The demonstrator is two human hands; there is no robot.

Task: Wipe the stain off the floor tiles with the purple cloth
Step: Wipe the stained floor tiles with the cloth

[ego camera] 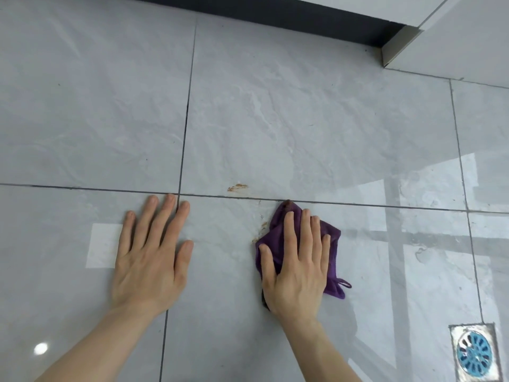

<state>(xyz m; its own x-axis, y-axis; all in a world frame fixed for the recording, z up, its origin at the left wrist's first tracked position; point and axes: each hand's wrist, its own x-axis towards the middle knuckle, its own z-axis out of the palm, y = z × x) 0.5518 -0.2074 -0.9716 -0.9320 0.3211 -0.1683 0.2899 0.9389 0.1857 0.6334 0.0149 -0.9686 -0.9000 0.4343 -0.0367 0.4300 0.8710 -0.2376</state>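
Pressing hand: the right hand (296,267) lay flat, fingers spread and uncurled, palm pinning the purple cloth (332,238) to the floor tiles (303,119) rather than clutching it.
Bracing hand: the left hand (150,253) was open and empty, flat on the tile, well apart from the cloth.
Cloth position: bunched under the palm just below the horizontal grout line (385,205), its soiled tip touching that line and a small loop (344,284) trailing at the right.
Stain position: a brown smear (237,187) sat just above the grout line, up and left of the cloth; smaller brown flecks (261,230) lay against the cloth's left edge.
Risk of smearing: the tip already looked dirty, so dragging it through the smear would likely have spread the brown instead of lifting it.
Risk of slipping: with no curled grip, the cloth could have slid out or bunched on the glossy tile.
Risk in grout: residue could have been pushed into the groove.
Open room: bare tile lay clear ahead and to the left, toward the smear.
Edges: the dark baseboard (275,12) and wall corner (396,45) stood well away; the floor drain (474,352) sat near the lower right, apart from the wiping path.
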